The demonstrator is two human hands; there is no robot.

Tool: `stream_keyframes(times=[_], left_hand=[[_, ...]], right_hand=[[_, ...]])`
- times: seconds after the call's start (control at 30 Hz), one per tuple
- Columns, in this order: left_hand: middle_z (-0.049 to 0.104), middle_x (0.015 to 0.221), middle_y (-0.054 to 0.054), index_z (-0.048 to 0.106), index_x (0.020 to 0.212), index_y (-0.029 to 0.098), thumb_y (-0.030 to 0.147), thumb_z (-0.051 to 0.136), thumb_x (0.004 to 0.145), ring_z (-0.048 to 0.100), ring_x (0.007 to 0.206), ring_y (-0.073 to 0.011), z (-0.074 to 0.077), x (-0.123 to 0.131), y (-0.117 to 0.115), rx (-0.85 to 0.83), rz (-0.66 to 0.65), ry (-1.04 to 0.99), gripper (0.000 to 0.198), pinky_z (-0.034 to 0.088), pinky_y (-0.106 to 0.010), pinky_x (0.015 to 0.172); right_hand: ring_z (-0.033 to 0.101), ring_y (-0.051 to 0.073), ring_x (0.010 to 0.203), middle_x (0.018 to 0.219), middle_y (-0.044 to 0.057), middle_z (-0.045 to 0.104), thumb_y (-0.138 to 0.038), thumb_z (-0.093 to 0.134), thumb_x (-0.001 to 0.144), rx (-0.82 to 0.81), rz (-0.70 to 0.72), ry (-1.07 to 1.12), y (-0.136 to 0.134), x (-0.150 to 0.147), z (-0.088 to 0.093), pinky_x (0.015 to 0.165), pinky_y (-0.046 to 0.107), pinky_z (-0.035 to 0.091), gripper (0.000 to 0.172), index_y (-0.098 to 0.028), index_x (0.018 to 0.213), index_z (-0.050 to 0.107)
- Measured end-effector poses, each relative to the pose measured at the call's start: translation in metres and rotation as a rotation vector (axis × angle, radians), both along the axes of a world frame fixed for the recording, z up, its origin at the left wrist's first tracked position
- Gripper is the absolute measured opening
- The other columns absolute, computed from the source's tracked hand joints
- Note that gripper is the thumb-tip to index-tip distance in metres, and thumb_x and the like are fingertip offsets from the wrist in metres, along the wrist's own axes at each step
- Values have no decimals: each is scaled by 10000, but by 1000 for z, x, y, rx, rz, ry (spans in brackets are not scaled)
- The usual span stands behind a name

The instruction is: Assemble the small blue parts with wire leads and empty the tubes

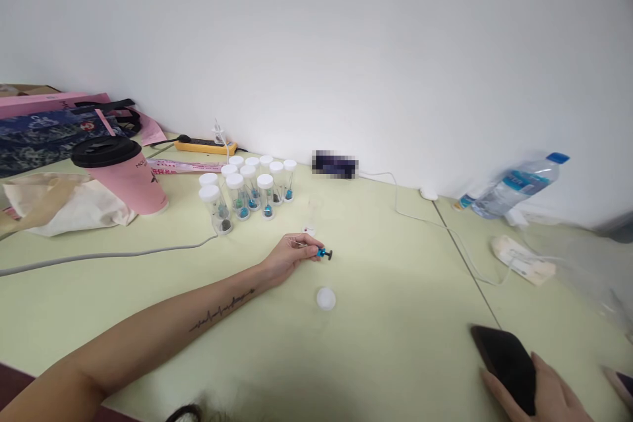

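My left hand (291, 256) rests over the table, thumb and fingers pinched on a small blue piece (322, 252) with a dark round end and a thin metal shaft. A round white cap (326, 299) lies just in front of this hand. Behind the fingers there is a faint clear shape with a small label (309, 231). At the lower right, my right hand (556, 392) grips a dark phone (507, 359). Several clear tubes with white lids (236, 192) stand to the left, small blue and dark pieces inside them.
A pink cup (129, 178) with a black lid stands left, by a cloth bag (59, 204). A yellow power strip (205, 146) and a pixelated dark device (335, 164) are at the wall. Right are a water bottle (524, 186), a white packet (523, 259) and a cable (425, 219).
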State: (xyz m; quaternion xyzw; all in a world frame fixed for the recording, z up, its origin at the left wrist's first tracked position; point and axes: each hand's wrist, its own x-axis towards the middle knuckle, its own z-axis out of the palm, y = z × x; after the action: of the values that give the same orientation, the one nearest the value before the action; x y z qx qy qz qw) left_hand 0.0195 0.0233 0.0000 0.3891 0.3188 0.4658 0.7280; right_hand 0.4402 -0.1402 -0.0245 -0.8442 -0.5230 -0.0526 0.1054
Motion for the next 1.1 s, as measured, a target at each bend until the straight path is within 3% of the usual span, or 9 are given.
stream_keyframes(times=[0.07,0.1,0.17,0.23,0.37,0.5,0.6,0.77,1.1], left_hand=[[700,763,-62,712,773,110,228,807,620,621,711,-136,-1,0,0,2,-4,-1,215,458,-283,746],[703,783,-66,712,773,110,229,806,624,624,724,-138,-1,0,0,3,-4,0,213,457,-282,754],[704,817,-71,712,771,110,230,805,627,626,749,-140,-2,0,0,4,-1,2,209,455,-279,769],[701,820,-67,711,771,112,229,805,630,625,749,-135,-3,0,0,3,1,0,206,453,-273,771],[692,796,-54,715,798,114,228,794,650,619,719,-123,-5,-1,1,14,-7,-8,203,453,-265,762],[690,792,-47,717,799,115,215,784,665,616,732,-120,-6,-1,1,32,4,-23,180,451,-266,784],[693,814,-48,718,784,117,215,783,666,611,731,-117,-5,-1,1,27,7,-46,167,452,-273,793],[691,770,-41,714,784,122,218,792,652,608,720,-122,0,-1,0,-8,-5,-43,181,450,-273,768],[688,756,-39,713,782,119,242,799,641,599,682,-113,1,-1,-1,6,-11,-17,206,449,-265,753]], right_hand=[[429,529,1178,1427,307,302,-639,463,780,51,63,-116,10,-44,15,880,680,362,843,-63,1387,371],[389,516,1219,1445,296,270,-596,435,816,136,159,-131,16,-70,21,916,689,326,776,-64,1377,376],[371,415,1274,1451,219,296,-476,412,881,245,439,-12,31,-124,29,967,575,380,608,-117,1371,373],[431,312,1240,1391,158,381,-361,398,922,250,678,167,47,-171,31,962,479,429,467,-191,1357,371],[560,199,952,1178,120,487,-280,391,944,228,848,511,84,-227,25,804,348,509,369,-212,1306,380],[544,168,828,1086,98,489,-295,389,949,389,802,708,118,-242,23,778,336,490,316,-195,1248,411],[550,166,837,1050,80,512,-305,371,958,385,781,808,131,-242,23,765,320,481,283,-207,1211,454],[577,166,836,922,40,583,-250,465,918,304,883,897,129,-239,19,764,300,480,229,-217,1138,518],[614,170,790,863,45,640,-215,487,882,287,857,1039,126,-242,20,741,312,527,190,-208,1049,577]])
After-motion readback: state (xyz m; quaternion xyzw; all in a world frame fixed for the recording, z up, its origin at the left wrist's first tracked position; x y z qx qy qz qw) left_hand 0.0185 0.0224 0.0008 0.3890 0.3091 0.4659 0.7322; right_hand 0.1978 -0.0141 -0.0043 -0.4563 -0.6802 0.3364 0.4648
